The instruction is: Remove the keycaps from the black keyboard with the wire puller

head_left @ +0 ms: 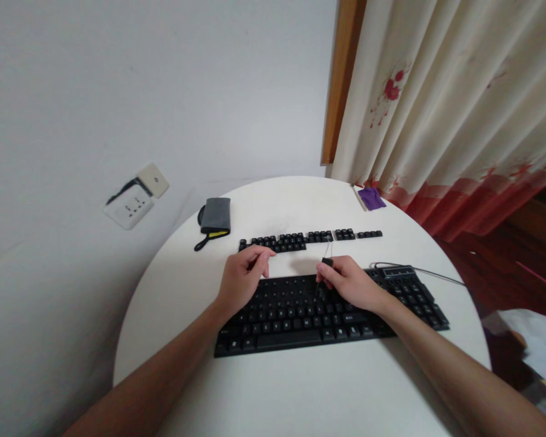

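On the round white surface (300, 394), the right hand (352, 282) has its fingers clamped on a small black wire keycap puller (326, 262) over the black computer keyboard (318, 309). The left hand (243, 279) rests on the keyboard's upper left edge, fingers loosely curled together, just before a row of loose black keycaps (300, 238). A grey pouch (215, 216) lies farther back.

Bare white table (300, 388) in front of keyboard (300, 315), also wide open on left side. Behind keyboard a row of loose keycaps (295, 240) blocks the way, narrow gap between. Grey pouch (215, 216) back-left, purple cloth (371, 198) back-right, cable (432, 273) trailing off right edge
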Motion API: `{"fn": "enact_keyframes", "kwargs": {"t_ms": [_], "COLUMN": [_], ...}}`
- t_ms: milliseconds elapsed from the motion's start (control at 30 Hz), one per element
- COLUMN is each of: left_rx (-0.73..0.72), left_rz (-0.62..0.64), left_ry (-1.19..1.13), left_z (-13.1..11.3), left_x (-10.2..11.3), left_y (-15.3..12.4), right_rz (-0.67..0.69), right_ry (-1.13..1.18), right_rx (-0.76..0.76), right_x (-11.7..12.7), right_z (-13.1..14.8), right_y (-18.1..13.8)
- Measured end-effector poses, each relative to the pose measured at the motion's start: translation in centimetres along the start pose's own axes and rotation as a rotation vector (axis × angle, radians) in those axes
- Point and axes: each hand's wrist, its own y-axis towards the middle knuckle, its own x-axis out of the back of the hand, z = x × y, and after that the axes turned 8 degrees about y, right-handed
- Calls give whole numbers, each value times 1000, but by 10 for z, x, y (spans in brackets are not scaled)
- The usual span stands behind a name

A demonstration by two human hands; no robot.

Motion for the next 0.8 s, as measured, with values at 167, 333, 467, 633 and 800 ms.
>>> {"fn": "enact_keyframes", "kwargs": {"t_ms": [167, 333, 467, 633, 800], "left_rx": [25, 76, 133, 176, 196], "left_rz": [174, 439, 491, 522, 680], "left_ry": [-105, -325, -398, -419, -478], "left_z": [-4, -6, -7, -11, -12], "left_x": [-2, -7, -10, -9, -4], "left_y": [0, -4, -8, -7, -5], "right_rz": [-60, -86, -97, -62, -51], "right_ry": [112, 212, 230, 205, 204], "right_rx": [221, 372, 420, 444, 429], "right_x": [-7, -18, -21, -20, -25], "right_z": [11, 16, 19, 20, 18], "right_y": [-6, -10, -11, -11, -12]}}
